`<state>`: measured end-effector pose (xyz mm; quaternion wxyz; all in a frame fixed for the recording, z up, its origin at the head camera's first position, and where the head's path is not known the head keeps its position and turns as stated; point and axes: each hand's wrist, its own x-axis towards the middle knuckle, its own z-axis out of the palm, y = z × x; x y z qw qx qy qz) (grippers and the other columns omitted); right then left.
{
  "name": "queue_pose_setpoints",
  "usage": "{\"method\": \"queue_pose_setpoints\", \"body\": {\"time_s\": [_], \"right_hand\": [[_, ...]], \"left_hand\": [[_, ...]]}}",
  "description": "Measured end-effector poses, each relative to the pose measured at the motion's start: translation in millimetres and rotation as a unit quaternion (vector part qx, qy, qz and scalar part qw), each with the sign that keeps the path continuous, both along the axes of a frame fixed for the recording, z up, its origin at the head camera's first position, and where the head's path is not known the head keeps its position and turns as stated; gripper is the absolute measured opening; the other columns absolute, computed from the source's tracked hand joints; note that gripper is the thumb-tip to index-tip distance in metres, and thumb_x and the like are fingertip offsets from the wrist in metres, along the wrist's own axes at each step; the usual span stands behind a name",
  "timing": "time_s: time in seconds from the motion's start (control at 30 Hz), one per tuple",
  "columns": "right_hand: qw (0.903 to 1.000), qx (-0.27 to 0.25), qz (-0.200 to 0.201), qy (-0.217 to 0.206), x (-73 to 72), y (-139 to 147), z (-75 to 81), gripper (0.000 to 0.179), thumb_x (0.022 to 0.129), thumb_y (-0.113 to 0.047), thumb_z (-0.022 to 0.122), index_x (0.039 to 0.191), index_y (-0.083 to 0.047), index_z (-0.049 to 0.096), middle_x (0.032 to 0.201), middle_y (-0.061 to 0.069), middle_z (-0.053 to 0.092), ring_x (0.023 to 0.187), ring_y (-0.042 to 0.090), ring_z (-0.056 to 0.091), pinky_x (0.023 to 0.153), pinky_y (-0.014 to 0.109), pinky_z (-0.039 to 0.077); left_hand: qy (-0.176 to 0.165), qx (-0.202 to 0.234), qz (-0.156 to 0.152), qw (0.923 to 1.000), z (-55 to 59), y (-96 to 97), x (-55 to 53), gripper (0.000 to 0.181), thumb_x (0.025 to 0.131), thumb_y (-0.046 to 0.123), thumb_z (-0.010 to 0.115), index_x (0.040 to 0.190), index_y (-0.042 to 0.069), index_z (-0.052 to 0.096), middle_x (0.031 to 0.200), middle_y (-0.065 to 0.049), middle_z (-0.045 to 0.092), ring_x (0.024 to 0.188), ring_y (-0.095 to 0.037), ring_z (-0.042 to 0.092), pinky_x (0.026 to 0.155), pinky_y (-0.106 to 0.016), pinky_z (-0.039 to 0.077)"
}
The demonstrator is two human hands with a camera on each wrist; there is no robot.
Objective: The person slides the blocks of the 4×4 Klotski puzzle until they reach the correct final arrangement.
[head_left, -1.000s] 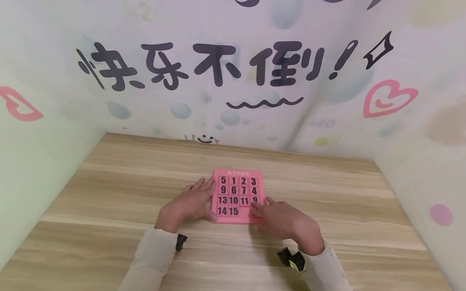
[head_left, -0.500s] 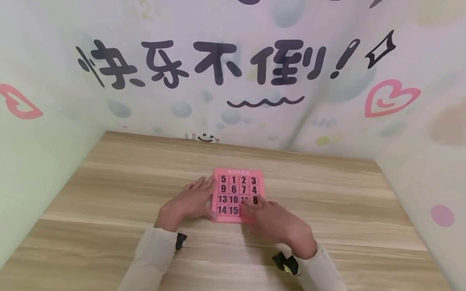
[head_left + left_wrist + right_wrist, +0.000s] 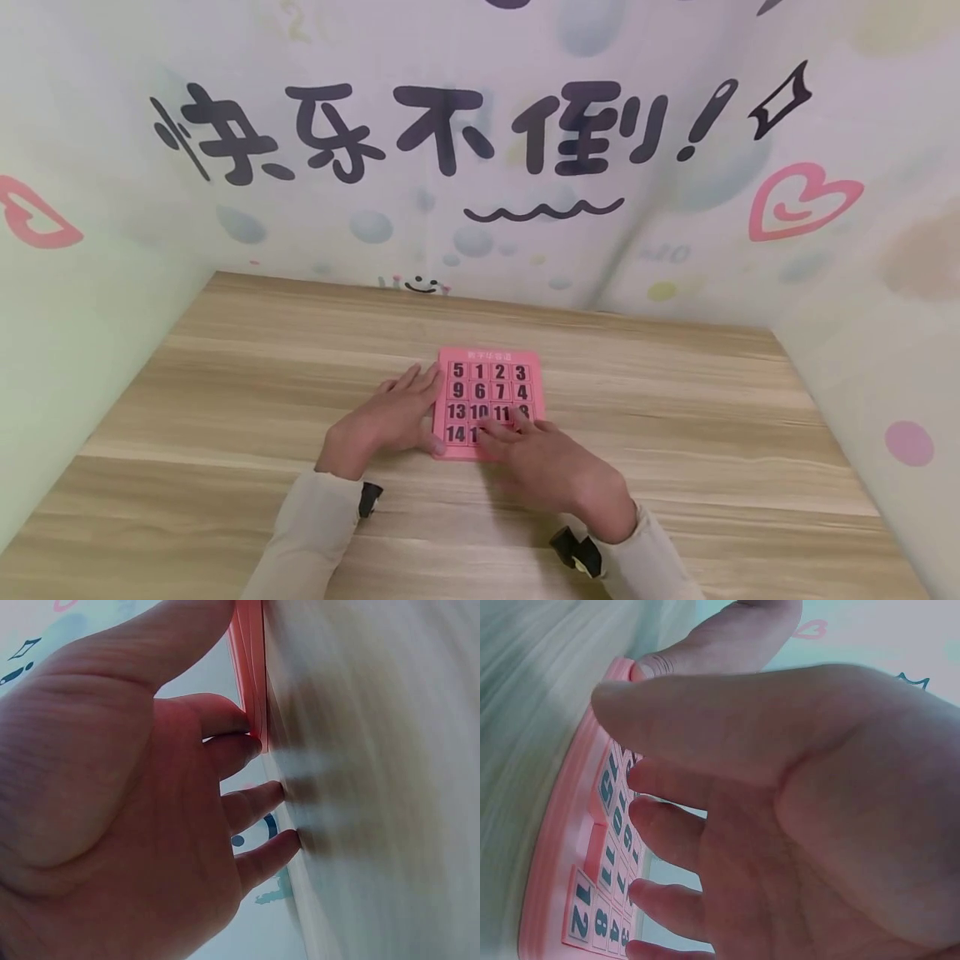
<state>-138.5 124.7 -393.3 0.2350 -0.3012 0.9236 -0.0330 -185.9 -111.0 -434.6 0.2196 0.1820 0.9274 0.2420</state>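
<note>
A pink number slide puzzle (image 3: 491, 355) lies flat on the table, its top rows reading 5 1 2 3 and 9 6 7 4. My left hand (image 3: 386, 414) rests along its left side, with the thumb at the lower left corner. In the left wrist view, two fingertips meet the pink edge while the other fingers reach down to the table. My right hand (image 3: 551, 467) spreads over the lower rows, fingertips at the 15 tile (image 3: 607, 784), which it partly covers in the head view. From the right wrist, a gap shows between that tile and the 12 tile (image 3: 580, 915).
The wood-grain table (image 3: 712, 433) extends around the puzzle on all sides. Behind it hangs a white printed cloth (image 3: 420, 233) with large dark characters, and pale walls stand at left and right. A black device (image 3: 577, 552) sits at the right wrist.
My right hand has slid left across the puzzle's bottom row, from the lower right corner to the 15 tile. The left hand has stayed at the left edge.
</note>
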Motion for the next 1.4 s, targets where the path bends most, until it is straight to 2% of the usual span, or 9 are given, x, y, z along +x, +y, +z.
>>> {"method": "queue_pose_setpoints", "body": {"time_s": [0.27, 0.7, 1.1, 1.4], "right_hand": [[0.9998, 0.013, 0.015, 0.009, 0.0, -4.3, -3.1, 0.057, 0.106, -0.034, 0.061, 0.16, -0.022, 0.047, 0.17, -0.004, 0.036, 0.159, 0.039, 0.026, 0.127, 0.059, 0.03], [0.9998, 0.016, 0.01, -0.001, -0.4, -3.0, -5.9, 0.058, 0.105, -0.032, 0.061, 0.16, -0.021, 0.045, 0.17, -0.002, 0.035, 0.16, 0.039, 0.024, 0.128, 0.058, 0.029], [0.9999, 0.011, -0.001, -0.011, -1.4, -0.6, -3.8, 0.058, 0.106, -0.038, 0.059, 0.16, -0.02, 0.046, 0.17, -0.002, 0.034, 0.16, 0.039, 0.024, 0.128, 0.059, 0.027], [1.0, 0.007, -0.002, -0.003, -2.3, 3.3, -2.5, 0.056, 0.104, -0.036, 0.064, 0.156, -0.021, 0.052, 0.167, 0.001, 0.042, 0.158, 0.038, 0.03, 0.126, 0.059, 0.033]], "left_hand": [[0.002, 0.0, 0.0, 1.0, -0.8, -1.8, 0.7, 0.105, 0.09, 0.035, 0.082, 0.166, 0.0, 0.018, 0.176, -0.016, 0.008, 0.163, -0.042, 0.002, 0.132, -0.061, 0.008], [0.003, -0.007, -0.011, 0.9999, -1.7, -1.4, -1.0, 0.105, 0.091, 0.037, 0.081, 0.166, 0.001, 0.016, 0.176, -0.015, 0.006, 0.164, -0.04, 0.0, 0.132, -0.059, 0.008], [0.008, -0.005, -0.013, 0.9999, -0.9, -2.0, -2.0, 0.107, 0.089, 0.036, 0.082, 0.165, -0.002, 0.018, 0.176, -0.018, 0.008, 0.163, -0.042, 0.002, 0.132, -0.061, 0.009], [0.001, -0.002, -0.009, 1.0, -0.8, -1.8, -2.0, 0.107, 0.089, 0.035, 0.082, 0.166, -0.001, 0.016, 0.176, -0.017, 0.007, 0.163, -0.042, 0.001, 0.132, -0.061, 0.007]]}}
